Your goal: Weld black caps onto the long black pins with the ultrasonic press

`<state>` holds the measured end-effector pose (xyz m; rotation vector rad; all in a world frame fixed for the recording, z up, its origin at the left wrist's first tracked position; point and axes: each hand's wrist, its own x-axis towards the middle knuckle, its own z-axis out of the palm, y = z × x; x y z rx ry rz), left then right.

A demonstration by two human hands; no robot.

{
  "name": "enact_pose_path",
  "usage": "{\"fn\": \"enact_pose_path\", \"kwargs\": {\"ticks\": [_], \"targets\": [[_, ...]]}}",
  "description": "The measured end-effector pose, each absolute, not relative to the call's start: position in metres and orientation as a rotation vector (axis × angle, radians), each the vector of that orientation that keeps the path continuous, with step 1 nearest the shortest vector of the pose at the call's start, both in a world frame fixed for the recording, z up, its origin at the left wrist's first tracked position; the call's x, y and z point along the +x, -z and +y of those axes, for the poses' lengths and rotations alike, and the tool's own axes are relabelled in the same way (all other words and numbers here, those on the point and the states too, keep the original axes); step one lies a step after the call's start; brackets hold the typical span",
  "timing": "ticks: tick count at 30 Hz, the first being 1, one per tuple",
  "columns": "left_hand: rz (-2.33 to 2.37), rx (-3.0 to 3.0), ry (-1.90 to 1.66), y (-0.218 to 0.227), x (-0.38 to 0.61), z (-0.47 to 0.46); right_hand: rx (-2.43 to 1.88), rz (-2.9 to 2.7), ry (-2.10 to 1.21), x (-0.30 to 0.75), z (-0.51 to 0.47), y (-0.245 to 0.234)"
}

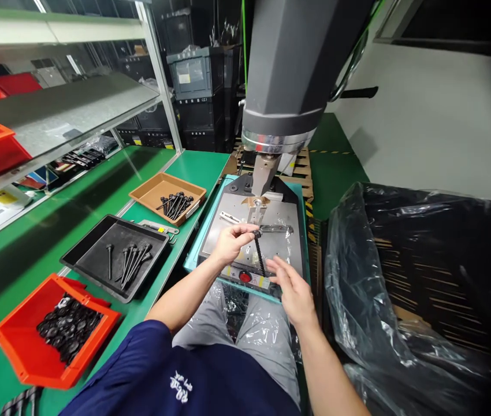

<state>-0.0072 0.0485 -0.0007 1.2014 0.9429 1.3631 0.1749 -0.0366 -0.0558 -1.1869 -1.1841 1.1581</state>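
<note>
My left hand is closed in a pinch on the head of a black round-headed rod. The rod slants down over the metal plate of a press-like machine, just in front of a small metal fixture. Beside the rod's lower end is my right hand, fingers apart with nothing visible in them; whether a fingertip touches the rod I cannot tell. The machine's tapered metal tool stands over the fixture. On the machine's front edge sits a red button.
On the green bench at left, a brown tray and a black tray hold several similar rods. A red bin contains small black round parts. A box cutter lies between the trays. A plastic-lined container stands at right.
</note>
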Motion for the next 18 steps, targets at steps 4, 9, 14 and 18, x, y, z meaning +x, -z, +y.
{"fn": "enact_pose_path", "kwargs": {"ticks": [4, 9, 14, 18], "targets": [[0.896, 1.025, -1.351, 0.004, -0.012, 0.014, -1.02, -1.107, -1.611, 0.142, -0.04, 0.04], [0.821, 0.793, -1.256, 0.018, -0.022, -0.007, -0.909, -0.874, -1.793, 0.117, -0.054, 0.041], [0.828, 0.763, -1.271, 0.02, -0.028, -0.016, -0.899, -0.869, -1.798, 0.105, -0.06, 0.042], [0.836, 0.772, -1.269, 0.019, -0.032, -0.018, -0.921, -0.892, -1.775, 0.101, -0.062, 0.04]]}}
